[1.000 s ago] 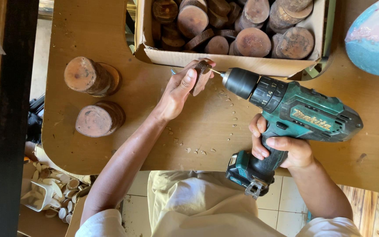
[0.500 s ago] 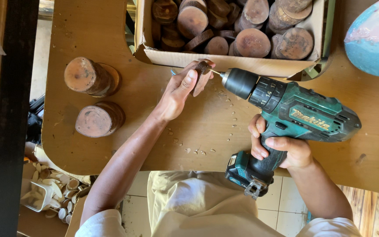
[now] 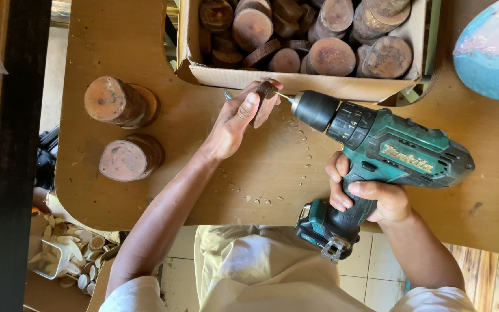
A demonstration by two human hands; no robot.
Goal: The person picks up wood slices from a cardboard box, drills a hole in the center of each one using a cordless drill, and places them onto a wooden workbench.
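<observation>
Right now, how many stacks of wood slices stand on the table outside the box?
2: the taller stack at the table's left, the shorter stack just below it. None seems hidden.

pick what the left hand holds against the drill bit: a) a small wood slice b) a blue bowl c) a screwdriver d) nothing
a: the left hand pinches a small wood slice on edge on the table, and the bit of the drill, gripped by the right hand, meets it.

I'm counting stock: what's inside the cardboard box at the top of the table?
The cardboard box holds brown round wooden slices, piled loosely. Whatever lies beneath the top layer is covered.
</observation>
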